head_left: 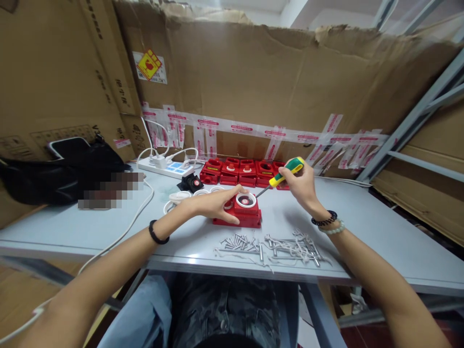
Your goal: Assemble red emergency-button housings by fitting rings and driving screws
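My right hand (300,184) is closed around the green and yellow handle of a screwdriver (288,173). Its thin metal shaft slants down to the left, and the tip is at the edge of a white ring (245,200) on a red housing (239,219). A dark round centre shows inside that ring. My left hand (221,205) is spread over the left side of the red housing, fingers and thumb bracing it on the table. Part of the housing is hidden beneath this hand. Whether the tip touches the ring I cannot tell.
Several red housings (239,171) stand in a row at the back. White rings (180,196) and black parts (192,183) lie left of my hand. Loose screws (241,241) and metal rods with white strings (295,247) lie in front. A power strip (166,166) and cable run left.
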Action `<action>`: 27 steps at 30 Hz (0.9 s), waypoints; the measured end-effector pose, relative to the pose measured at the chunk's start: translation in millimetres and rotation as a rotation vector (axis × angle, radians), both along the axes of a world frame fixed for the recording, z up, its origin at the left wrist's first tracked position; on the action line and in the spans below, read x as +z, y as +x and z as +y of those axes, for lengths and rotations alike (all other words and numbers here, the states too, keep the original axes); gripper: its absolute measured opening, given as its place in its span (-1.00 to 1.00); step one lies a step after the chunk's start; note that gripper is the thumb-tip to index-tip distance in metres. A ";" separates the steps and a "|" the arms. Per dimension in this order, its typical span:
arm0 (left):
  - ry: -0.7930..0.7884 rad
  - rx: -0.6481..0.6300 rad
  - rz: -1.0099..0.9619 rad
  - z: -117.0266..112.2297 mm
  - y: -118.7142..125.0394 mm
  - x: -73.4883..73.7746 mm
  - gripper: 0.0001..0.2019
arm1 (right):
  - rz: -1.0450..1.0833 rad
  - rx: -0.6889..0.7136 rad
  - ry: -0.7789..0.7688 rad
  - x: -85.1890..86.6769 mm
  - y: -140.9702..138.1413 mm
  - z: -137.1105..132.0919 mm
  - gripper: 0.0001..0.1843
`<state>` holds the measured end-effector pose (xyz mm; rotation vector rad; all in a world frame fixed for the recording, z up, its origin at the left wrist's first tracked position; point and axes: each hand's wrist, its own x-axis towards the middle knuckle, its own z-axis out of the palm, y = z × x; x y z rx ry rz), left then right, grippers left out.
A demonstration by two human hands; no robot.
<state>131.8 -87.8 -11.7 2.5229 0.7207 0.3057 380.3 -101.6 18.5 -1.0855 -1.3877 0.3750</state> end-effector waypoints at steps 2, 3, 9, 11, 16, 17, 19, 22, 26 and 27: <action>0.008 0.006 0.011 -0.1 -0.4 -0.1 -0.22 | -0.198 -0.049 0.139 7.7 -7.9 -3.4 -0.81; 0.014 0.009 0.012 -0.2 -0.7 -0.4 -0.21 | -0.282 -0.068 0.190 11.5 -12.8 -4.8 -0.79; 0.046 0.024 0.004 0.1 -1.2 -2.4 -0.19 | -0.702 -0.193 0.251 31.4 -40.9 -8.3 -0.76; 0.048 0.024 0.008 0.1 -0.9 -2.3 -0.18 | -0.785 -0.185 0.268 37.6 -44.1 -9.1 -0.78; 0.049 0.028 0.018 -0.4 -0.4 -1.3 -0.21 | -0.769 0.048 0.201 46.2 -44.0 -7.6 -0.73; 0.051 0.029 0.018 -0.5 -0.4 -1.1 -0.21 | -0.784 0.006 0.205 46.4 -44.2 -7.0 -0.72; 0.051 0.033 0.018 -0.6 -0.4 -0.9 -0.22 | -0.837 -0.155 0.215 46.2 -44.9 -6.8 -0.67; 0.042 0.037 0.019 -1.0 -0.4 -0.5 -0.22 | -0.870 -0.205 0.186 47.1 -44.8 -9.0 -0.67; 0.039 0.028 0.016 -1.9 -0.2 0.3 -0.23 | -0.820 0.004 0.144 49.4 -41.0 -11.6 -0.68; 0.039 0.026 0.015 -2.0 -0.2 0.4 -0.23 | -0.822 -0.036 0.145 49.6 -40.1 -11.6 -0.69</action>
